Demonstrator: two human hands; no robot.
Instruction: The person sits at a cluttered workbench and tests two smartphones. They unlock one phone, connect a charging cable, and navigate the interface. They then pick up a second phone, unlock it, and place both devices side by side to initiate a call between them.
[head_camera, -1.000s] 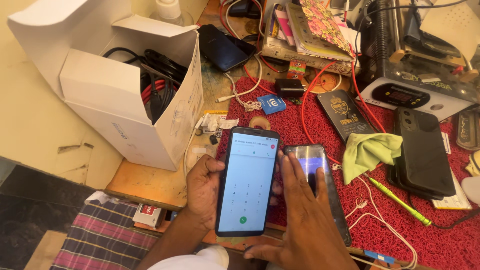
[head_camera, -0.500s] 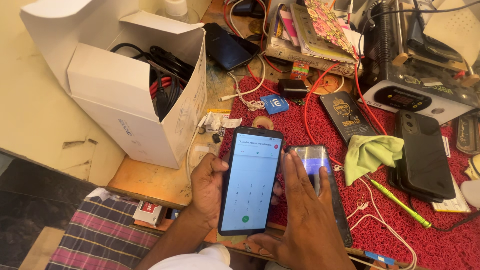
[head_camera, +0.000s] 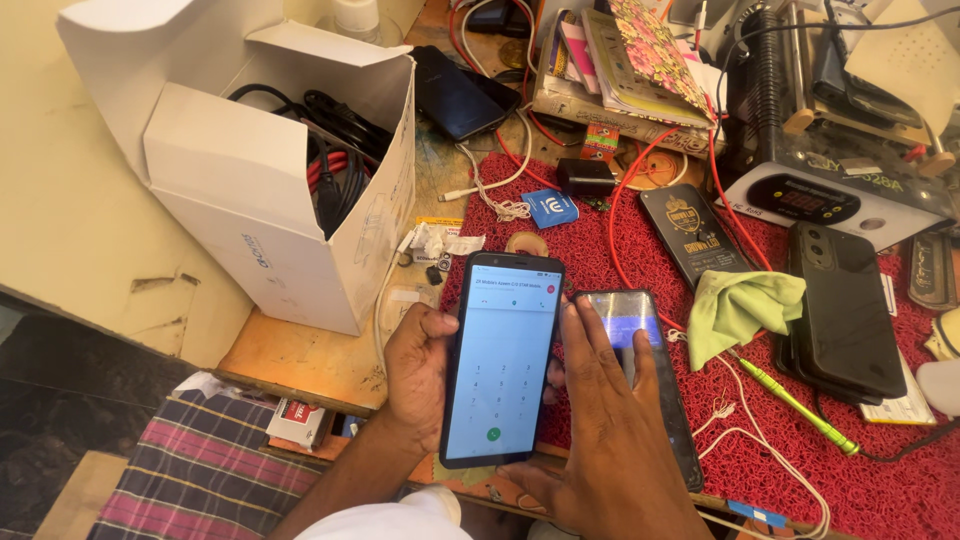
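Observation:
My left hand (head_camera: 415, 375) grips a black smartphone (head_camera: 500, 358) by its left edge, held upright over the table's front edge; its lit screen shows a dial pad with a green call button. My right hand (head_camera: 600, 430) lies flat with fingers spread, resting on a second phone (head_camera: 640, 330) that lies on the red mat (head_camera: 780, 450). That phone's screen glows bluish and is partly covered by my fingers.
An open white cardboard box (head_camera: 270, 190) with black and red cables stands at the left. A green cloth (head_camera: 740, 305), a green pen-like tool (head_camera: 800, 405), black phones (head_camera: 845, 310), a small black case (head_camera: 693, 235), a heating station (head_camera: 830, 195), books and wires crowd the mat.
The view has shifted slightly. Both hands and the held phone stay in nearly the same place; the right hand remains on the second phone.

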